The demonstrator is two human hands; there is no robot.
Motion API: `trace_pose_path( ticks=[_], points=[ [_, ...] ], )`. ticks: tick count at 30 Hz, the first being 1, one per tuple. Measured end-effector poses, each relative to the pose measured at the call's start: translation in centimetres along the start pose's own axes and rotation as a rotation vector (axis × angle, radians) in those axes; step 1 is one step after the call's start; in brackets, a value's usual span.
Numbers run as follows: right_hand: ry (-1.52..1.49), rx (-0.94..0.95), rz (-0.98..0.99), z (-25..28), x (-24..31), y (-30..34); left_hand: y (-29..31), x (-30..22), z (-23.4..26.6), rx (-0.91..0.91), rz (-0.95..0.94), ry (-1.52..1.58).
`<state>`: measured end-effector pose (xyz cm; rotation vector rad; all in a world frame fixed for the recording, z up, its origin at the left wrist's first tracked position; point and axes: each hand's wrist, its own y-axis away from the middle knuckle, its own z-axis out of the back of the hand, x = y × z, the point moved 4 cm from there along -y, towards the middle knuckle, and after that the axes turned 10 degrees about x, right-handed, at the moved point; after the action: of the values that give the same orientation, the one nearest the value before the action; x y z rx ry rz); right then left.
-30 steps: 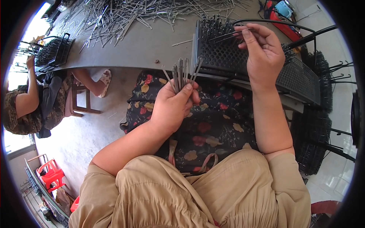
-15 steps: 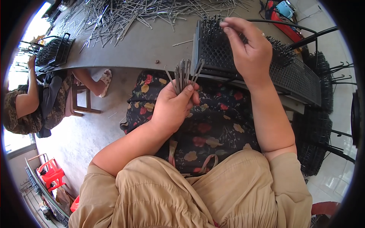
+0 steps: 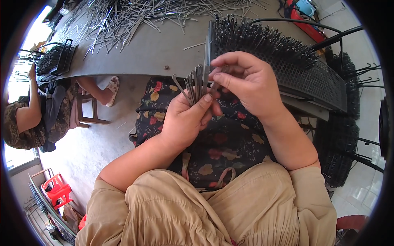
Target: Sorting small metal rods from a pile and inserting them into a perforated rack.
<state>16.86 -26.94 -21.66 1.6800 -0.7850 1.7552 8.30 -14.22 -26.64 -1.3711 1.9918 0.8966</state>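
A fanned bundle of thin grey metal rods (image 3: 196,84) stands upright in my left hand (image 3: 185,117), its fingers and thumb closed round the lower part. Some of the rods have small looped or flattened tops. At the bundle's right side, my right hand (image 3: 250,84) pinches the top of one rod between thumb and forefinger; the fingers partly cover it. Just beyond the right hand is a black perforated rack (image 3: 328,88), with many dark rods (image 3: 262,39) standing close together in its holes.
Loose metal rods (image 3: 135,18) lie heaped on the grey table (image 3: 123,61), with a small nut (image 3: 166,67) near its front edge. A co-worker (image 3: 37,106) sits at the left by another filled rack (image 3: 57,59). Flowered cloth (image 3: 213,153) covers my lap. Black racks (image 3: 338,151) stand at right.
My right hand has come down and left from over the rack to the bundle and now pinches a rod there. My left hand has stayed nearly in place.
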Motion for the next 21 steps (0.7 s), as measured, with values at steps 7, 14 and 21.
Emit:
trace_pose_path(
  ticks=[7,14,21],
  points=[
    [0.081,-0.411,0.294,6.7,1.5,0.3,0.0,0.2,0.2,-0.024,0.056,-0.124],
    [0.335,-0.51,0.42,7.9,1.6,0.9,-0.1,0.6,0.2,-0.063,0.116,-0.16],
    [0.396,-0.459,0.435,9.2,1.9,1.3,-0.2,0.5,0.2,-0.061,0.119,-0.174]
  ],
)
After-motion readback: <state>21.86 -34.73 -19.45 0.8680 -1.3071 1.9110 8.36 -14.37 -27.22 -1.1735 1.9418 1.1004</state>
